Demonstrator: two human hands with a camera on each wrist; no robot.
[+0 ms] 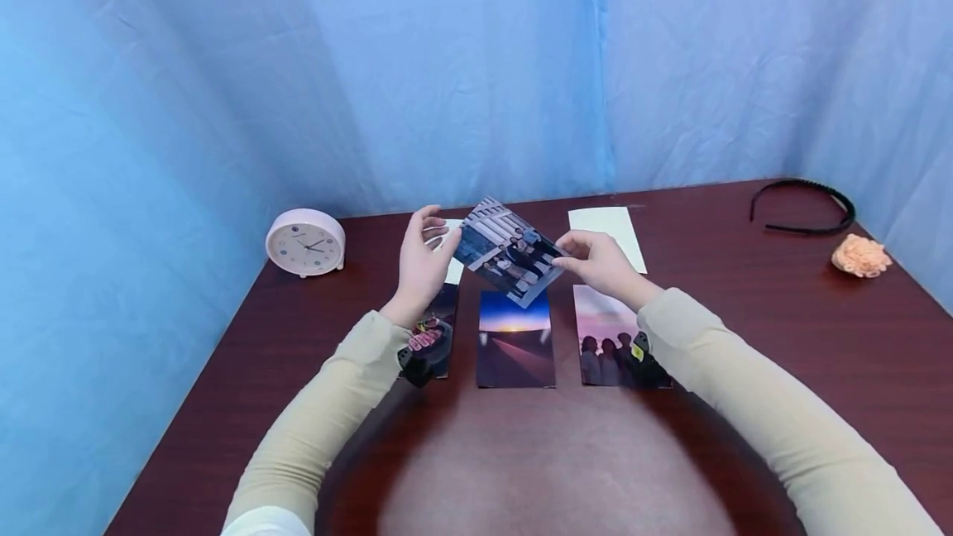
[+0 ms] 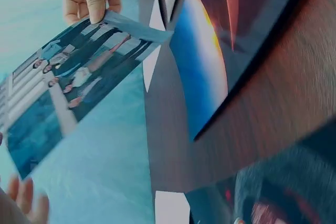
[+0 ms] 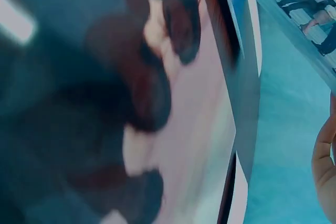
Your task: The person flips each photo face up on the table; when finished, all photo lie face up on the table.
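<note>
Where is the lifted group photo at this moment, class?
In the head view, the group photo is just above the sunset road photo near the centre, between the left hand and the right hand, which pinches its right side.

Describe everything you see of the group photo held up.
The group photo is a thin, rectangular, paper-like print showing several people against a background with pale stripes. It is slanted, held off the table, its lower corner overlapping the sunset picture in the head view. The right hand pinches it near one edge; the left hand is at the opposite side, contact unclear.
</note>
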